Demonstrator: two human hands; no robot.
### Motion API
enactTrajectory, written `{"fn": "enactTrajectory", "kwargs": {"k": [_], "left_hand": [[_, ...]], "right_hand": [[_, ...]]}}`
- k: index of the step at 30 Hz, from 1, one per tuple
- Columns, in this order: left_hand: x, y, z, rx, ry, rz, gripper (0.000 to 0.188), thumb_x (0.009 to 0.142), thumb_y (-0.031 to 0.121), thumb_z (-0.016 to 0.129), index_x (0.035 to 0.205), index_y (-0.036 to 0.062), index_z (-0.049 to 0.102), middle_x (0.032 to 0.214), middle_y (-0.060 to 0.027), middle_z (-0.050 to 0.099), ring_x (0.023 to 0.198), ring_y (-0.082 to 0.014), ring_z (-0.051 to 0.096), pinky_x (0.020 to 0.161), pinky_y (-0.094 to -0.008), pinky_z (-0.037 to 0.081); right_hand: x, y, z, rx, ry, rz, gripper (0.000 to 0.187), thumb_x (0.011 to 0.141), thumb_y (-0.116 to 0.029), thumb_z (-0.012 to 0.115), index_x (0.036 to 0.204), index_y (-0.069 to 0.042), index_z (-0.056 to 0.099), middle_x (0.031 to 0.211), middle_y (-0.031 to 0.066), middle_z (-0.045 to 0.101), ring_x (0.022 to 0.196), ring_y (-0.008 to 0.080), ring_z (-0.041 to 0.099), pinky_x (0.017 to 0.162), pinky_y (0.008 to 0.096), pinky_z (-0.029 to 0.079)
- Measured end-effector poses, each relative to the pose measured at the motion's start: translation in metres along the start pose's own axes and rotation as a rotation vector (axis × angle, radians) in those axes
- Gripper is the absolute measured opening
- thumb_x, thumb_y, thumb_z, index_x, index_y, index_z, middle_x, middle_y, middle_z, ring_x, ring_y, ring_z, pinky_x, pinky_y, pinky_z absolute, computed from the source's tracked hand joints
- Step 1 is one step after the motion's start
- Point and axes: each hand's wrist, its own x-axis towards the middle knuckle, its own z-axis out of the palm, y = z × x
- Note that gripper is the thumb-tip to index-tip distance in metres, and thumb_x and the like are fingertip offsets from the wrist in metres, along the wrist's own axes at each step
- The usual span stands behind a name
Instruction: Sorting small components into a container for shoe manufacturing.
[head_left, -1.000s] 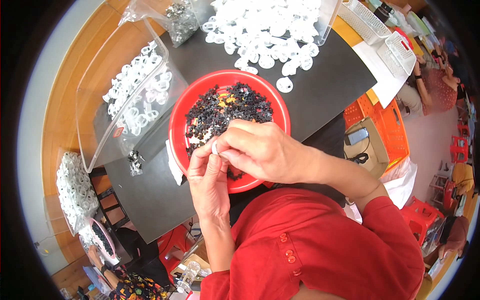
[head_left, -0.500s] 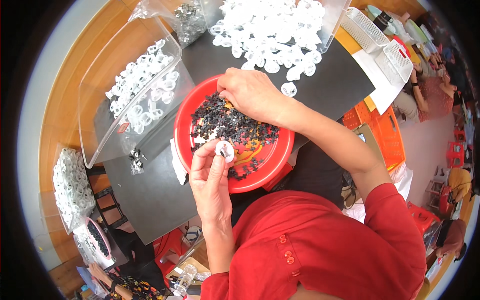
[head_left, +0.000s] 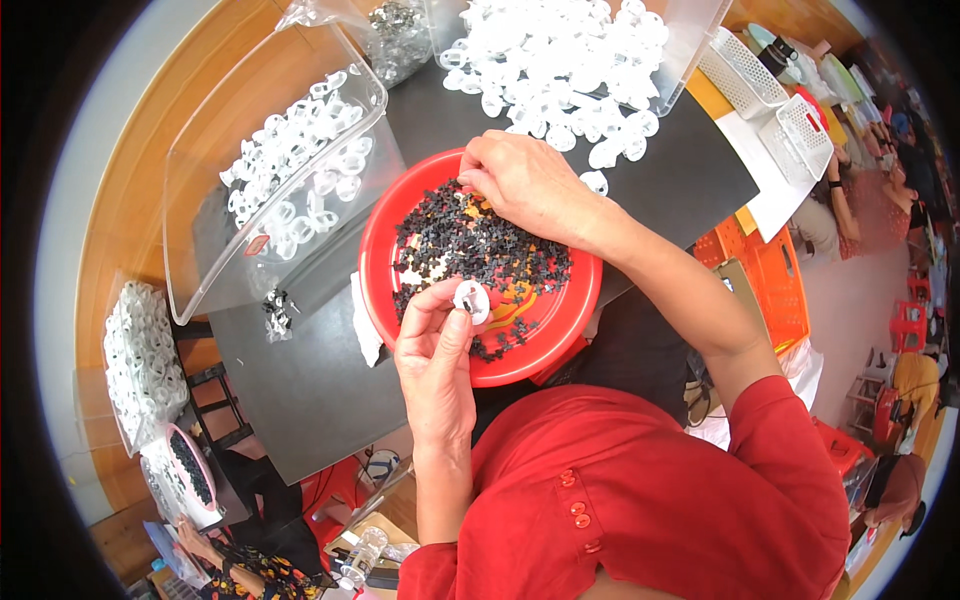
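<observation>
In my left hand (head_left: 437, 350), a round white plastic part (head_left: 472, 301) with a dark spot in its middle is pinched between thumb and fingers. It is held over the near left part of a red basin (head_left: 376, 310). Many small black plastic pieces (head_left: 500, 248) lie heaped in that basin, on a yellow-patterned bottom. At the basin's far rim my right hand (head_left: 525, 185) reaches down over the heap, its fingers drawn together; the fingertips are partly hidden, and whatever they pinch cannot be made out.
On the dark table (head_left: 310, 400), a clear bin of white parts (head_left: 560, 70) stands at the back, and a tilted clear bin (head_left: 275, 190) at the left. A small bag (head_left: 277, 315) lies below it. White baskets (head_left: 740, 75) and an orange crate (head_left: 770, 275) are right. A co-worker's hand (head_left: 200, 545) shows lower left.
The table, basin and bins have shifted a little to the right in the picture. Both hands keep nearly the same places over the basin, and the white part stays in my left hand.
</observation>
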Motion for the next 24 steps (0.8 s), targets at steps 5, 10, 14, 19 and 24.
{"fn": "enactTrajectory", "kwargs": {"k": [5, 10, 14, 19, 24], "left_hand": [[-0.001, -0.001, 0.001, 0.011, 0.019, 0.011, 0.027, 0.088, 0.007, 0.062, 0.114, 0.001, 0.056, 0.105, -0.0091, 0.064, 0.097, -0.0159, 0.062, 0.084, -0.0274, 0.049], [-0.001, 0.0, 0.003, 0.016, 0.01, 0.003, 0.027, 0.088, 0.007, 0.062, 0.114, 0.0011, 0.056, 0.105, -0.009, 0.064, 0.097, -0.0156, 0.062, 0.084, -0.0273, 0.049], [-0.001, -0.001, 0.002, 0.028, 0.023, 0.001, 0.026, 0.088, 0.006, 0.062, 0.114, 0.0011, 0.056, 0.106, -0.0096, 0.064, 0.098, -0.0163, 0.062, 0.084, -0.0275, 0.049], [-0.002, 0.003, 0.003, 0.033, 0.008, 0.004, 0.025, 0.088, 0.005, 0.061, 0.113, 0.001, 0.056, 0.106, -0.0096, 0.063, 0.098, -0.0167, 0.061, 0.085, -0.0281, 0.049], [0.01, 0.03, 0.004, 0.239, 0.05, 0.241, 0.022, 0.087, 0.0, 0.06, 0.108, -0.0001, 0.059, 0.106, -0.0099, 0.063, 0.095, -0.0154, 0.061, 0.087, -0.0298, 0.05]], "right_hand": [[0.001, 0.0, 0.011, -0.153, -0.041, -0.099, 0.013, 0.084, -0.015, 0.061, 0.084, -0.002, 0.062, 0.085, 0.013, 0.061, 0.08, 0.0334, 0.062, 0.071, 0.0436, 0.049], [0.002, -0.001, 0.015, -0.228, -0.066, -0.175, 0.012, 0.083, -0.014, 0.062, 0.084, -0.002, 0.061, 0.086, 0.0134, 0.061, 0.078, 0.0333, 0.062, 0.067, 0.0439, 0.05], [0.001, 0.001, 0.017, -0.227, -0.031, -0.199, 0.012, 0.082, -0.014, 0.062, 0.083, -0.002, 0.06, 0.083, 0.0142, 0.061, 0.074, 0.0327, 0.062, 0.064, 0.0431, 0.05], [0.004, -0.001, 0.019, -0.239, -0.049, -0.239, 0.012, 0.083, -0.014, 0.061, 0.083, -0.001, 0.06, 0.082, 0.0144, 0.061, 0.074, 0.0325, 0.062, 0.063, 0.0428, 0.05], [-0.003, 0.005, 0.01, -0.038, 0.028, -0.199, 0.014, 0.083, -0.014, 0.062, 0.086, -0.001, 0.062, 0.08, 0.0125, 0.063, 0.07, 0.0283, 0.062, 0.063, 0.0375, 0.05]]}}
